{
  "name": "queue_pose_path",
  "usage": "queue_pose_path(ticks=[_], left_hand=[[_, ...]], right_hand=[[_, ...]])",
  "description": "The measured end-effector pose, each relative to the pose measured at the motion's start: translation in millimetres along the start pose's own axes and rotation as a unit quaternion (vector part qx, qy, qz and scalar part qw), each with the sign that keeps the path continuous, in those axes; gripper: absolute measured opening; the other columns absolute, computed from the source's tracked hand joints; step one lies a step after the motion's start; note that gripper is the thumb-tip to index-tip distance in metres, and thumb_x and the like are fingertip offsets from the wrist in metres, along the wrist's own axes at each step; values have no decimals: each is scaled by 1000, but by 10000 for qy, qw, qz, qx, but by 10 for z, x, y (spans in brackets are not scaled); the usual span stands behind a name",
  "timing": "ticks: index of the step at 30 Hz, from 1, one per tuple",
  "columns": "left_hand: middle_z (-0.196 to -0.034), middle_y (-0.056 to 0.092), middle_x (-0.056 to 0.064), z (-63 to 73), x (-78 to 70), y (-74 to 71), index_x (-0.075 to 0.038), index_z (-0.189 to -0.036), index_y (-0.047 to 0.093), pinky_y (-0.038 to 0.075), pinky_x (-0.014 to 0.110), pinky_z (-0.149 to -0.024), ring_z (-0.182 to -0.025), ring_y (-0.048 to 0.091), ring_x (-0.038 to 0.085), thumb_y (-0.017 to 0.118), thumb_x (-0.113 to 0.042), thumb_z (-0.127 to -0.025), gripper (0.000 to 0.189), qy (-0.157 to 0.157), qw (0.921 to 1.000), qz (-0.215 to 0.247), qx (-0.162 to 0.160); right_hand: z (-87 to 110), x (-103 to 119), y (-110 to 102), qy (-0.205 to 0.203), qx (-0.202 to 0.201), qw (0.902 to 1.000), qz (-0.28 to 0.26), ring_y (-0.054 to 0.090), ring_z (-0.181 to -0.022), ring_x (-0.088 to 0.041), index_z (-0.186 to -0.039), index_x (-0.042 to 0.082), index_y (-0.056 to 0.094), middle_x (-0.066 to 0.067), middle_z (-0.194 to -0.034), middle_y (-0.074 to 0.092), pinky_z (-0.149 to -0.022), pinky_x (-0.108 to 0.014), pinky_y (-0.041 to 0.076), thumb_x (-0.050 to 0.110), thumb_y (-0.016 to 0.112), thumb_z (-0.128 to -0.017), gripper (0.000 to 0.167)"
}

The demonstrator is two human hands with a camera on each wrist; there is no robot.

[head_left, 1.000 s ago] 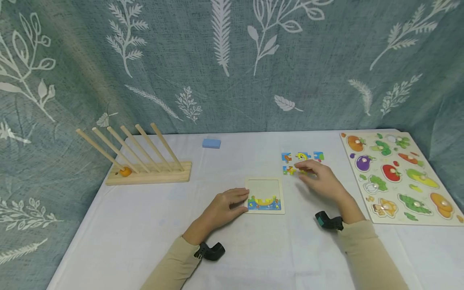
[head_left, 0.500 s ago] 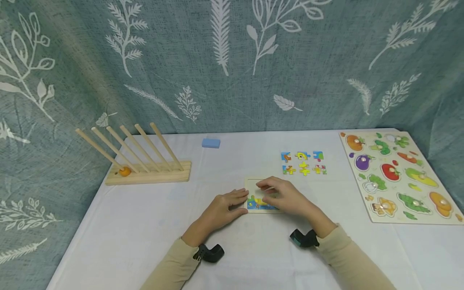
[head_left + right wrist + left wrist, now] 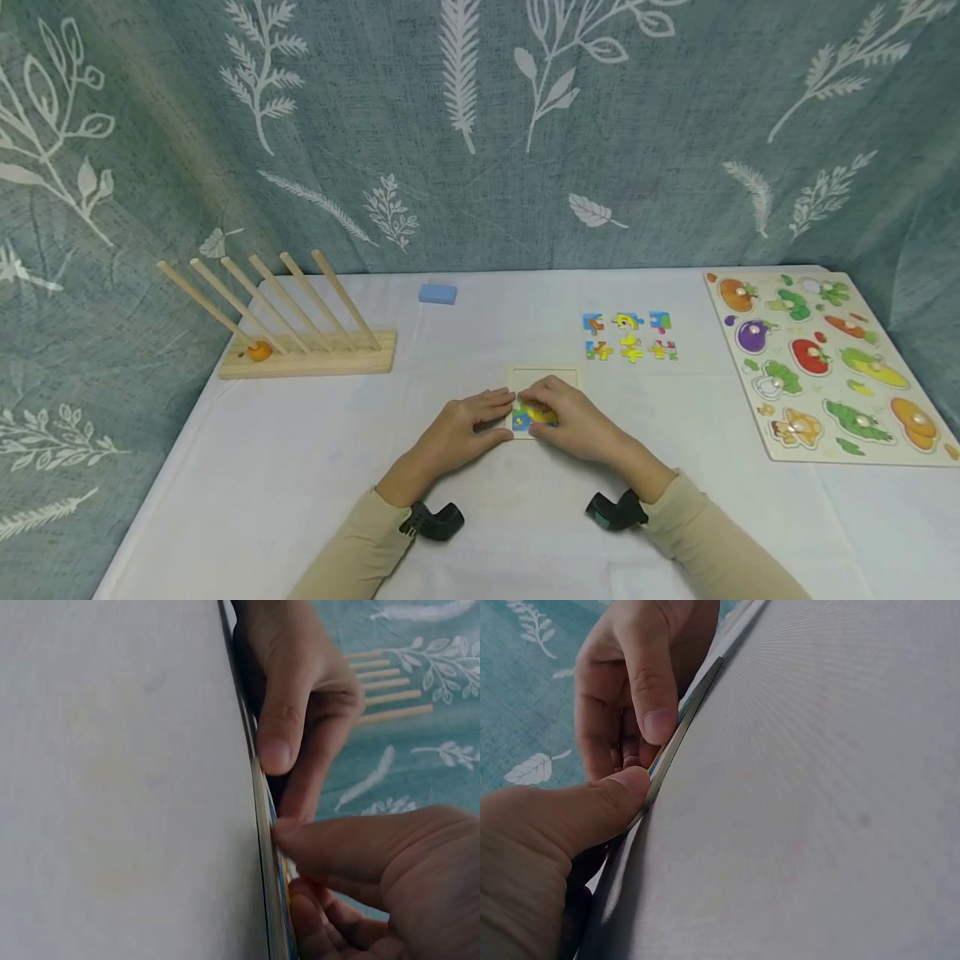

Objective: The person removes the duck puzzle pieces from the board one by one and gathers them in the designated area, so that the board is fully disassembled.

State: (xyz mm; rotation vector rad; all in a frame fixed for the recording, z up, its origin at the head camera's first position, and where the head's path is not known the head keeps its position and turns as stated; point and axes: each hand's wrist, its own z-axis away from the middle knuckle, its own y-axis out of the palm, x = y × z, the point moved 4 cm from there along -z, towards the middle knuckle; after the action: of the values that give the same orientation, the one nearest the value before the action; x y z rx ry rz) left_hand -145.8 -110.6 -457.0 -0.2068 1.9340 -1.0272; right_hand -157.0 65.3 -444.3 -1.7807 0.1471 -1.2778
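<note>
In the head view, the left hand (image 3: 468, 429) lies against the left side of a small wooden tray (image 3: 543, 377), its thumb and fingers spread, touching the rim. The tray sits on the white-covered desk (image 3: 495, 550) between the two hands, just beside the left fingers and beneath the right ones. The right hand (image 3: 577, 423) bends over the tray, its thumb apart from its fingertips; between them show blue and yellow fitted pieces (image 3: 522, 419). Whether these fingers pinch a piece or only touch the pieces, I cannot tell. Beyond the right fingers and off to their right, six loose pieces (image 3: 631, 347) lie in two rows, and well apart, farther right, lies a vegetable board (image 3: 810, 400). Well to the left of the left fingers stands a peg rack (image 3: 352, 362) with an orange bead (image 3: 259, 351) at the foot of its pegs. A blue block (image 3: 438, 293) lies far beyond the left fingertips.

In the left wrist view, the left thumb touches the tray's edge; the right thumb points down just beyond it, by the same edge.

In the right wrist view, the right thumb's tip is at the tray's edge, its other fingers curled, partly hidden. The left thumb meets the rim just above.
</note>
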Motion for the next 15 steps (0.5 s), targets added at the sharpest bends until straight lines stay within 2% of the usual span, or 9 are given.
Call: queue_pose_path(ticks=[15], left_hand=[[-129, 60, 12, -10, -3, -5, 1, -123, 61, 48, 39, -102, -125, 53, 26, 72, -22, -84, 47, 3, 10000, 17, -33]], right_hand=[[-16, 36, 32, 66, -69, 9998, 150, 54, -109, -22, -117, 1, 62, -9, -116, 53, -96, -40, 49, 7, 70, -84, 35]])
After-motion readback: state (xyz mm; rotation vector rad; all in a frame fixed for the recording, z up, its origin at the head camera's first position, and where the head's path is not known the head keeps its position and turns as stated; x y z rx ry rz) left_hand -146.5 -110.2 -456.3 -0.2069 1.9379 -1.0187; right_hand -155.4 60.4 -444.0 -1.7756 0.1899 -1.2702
